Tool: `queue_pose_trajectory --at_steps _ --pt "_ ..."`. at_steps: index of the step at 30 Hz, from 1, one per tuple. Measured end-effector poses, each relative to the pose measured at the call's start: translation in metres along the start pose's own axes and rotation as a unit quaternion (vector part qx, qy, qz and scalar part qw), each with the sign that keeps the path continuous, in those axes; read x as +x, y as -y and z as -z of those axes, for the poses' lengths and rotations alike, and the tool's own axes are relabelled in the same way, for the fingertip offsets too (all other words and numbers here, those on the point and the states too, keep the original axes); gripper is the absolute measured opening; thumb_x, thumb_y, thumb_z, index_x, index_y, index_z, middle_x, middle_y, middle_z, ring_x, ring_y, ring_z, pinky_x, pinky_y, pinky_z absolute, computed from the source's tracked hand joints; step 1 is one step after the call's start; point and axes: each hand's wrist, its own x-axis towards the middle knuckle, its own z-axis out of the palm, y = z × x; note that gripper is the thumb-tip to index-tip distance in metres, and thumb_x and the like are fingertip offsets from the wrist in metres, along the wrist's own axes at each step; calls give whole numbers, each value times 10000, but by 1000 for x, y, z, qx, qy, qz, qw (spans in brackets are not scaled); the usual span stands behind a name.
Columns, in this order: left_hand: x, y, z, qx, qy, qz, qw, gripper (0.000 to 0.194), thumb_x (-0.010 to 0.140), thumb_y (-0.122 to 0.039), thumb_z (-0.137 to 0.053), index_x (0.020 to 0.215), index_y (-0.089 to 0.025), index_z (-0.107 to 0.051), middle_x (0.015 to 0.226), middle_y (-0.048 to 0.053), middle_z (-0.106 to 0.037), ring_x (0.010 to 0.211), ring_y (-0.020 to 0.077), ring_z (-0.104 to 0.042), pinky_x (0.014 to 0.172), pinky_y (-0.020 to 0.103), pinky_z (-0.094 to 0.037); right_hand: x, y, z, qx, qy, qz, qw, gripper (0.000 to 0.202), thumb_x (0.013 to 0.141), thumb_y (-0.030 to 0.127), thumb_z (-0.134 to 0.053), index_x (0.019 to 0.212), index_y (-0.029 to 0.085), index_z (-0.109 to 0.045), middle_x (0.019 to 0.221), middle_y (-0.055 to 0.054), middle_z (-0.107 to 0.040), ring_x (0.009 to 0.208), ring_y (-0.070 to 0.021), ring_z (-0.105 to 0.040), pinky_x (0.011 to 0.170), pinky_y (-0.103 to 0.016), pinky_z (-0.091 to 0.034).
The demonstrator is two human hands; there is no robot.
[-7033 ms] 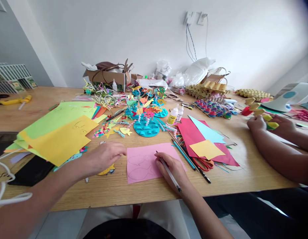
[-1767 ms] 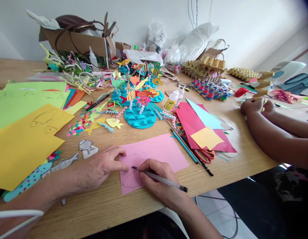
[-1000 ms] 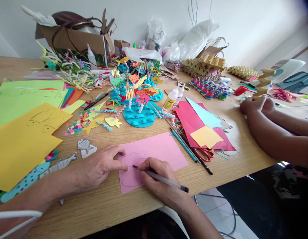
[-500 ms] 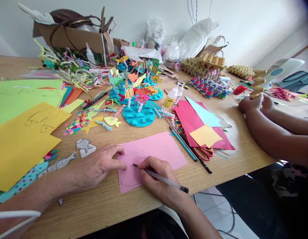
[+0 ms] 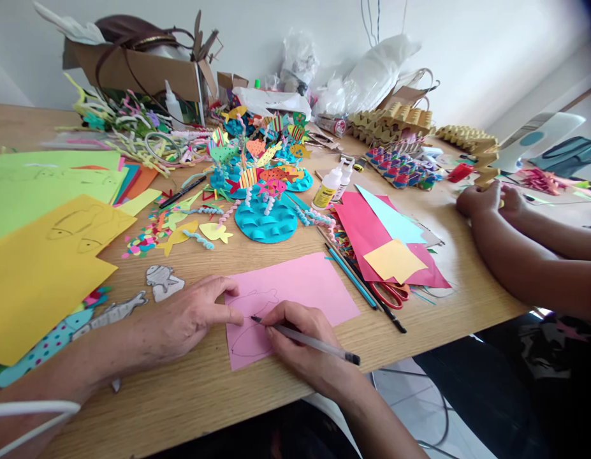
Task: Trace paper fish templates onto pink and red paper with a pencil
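Note:
On the table in front of me lies a sheet of pink paper (image 5: pixel 319 287) with outlines of fish in thin dark line. My right hand (image 5: pixel 299 341) is closed around a pen (image 5: pixel 314 344), its tip touching the paper between two outlines. At the sheet's left edge, my left hand (image 5: pixel 199 315) presses down with thumb and index finger apart; it grips nothing. Just beyond that hand is a grey paper fish cutout (image 5: pixel 162 282). A longer grey fish cutout (image 5: pixel 116 311) lies partly behind my left forearm.
Yellow sheets (image 5: pixel 51 268) cover the left side. A blue disc (image 5: pixel 266 223) carrying paper fish stands beyond the pink sheet, near glue bottles (image 5: pixel 328 190). Red-handled scissors (image 5: pixel 391 296) and brushes lie rightward. Another person's hands (image 5: pixel 489 197) hold an egg-carton piece (image 5: pixel 486 159) at right.
The pen tip and my right hand have shifted slightly left across the pink paper. My left hand stays in place. The other person's egg-carton piece has moved a little.

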Motion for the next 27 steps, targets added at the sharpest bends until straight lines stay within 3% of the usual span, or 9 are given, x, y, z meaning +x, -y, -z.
queue_pose_trajectory --at_steps 16,27 --pt "2 -2 3 3 -7 -8 1000 486 828 24 -339 1026 -271 -672 1099 52 -546 988 176 -541 848 263 -454 1 0 -1 -22 2 6 1000 143 740 78 -514 770 182 -607 692 17 -637 590 -98 -552 583 -190 -423" --pt "2 -1 2 -1 -6 -5 1000 486 823 28 -339 1020 -264 -674 1103 63 -555 999 196 -546 853 295 -463 0 0 0 -27 -13 -9 1000 166 712 52 -482 748 181 -580 670 16 -610 587 -108 -539 571 -204 -408"
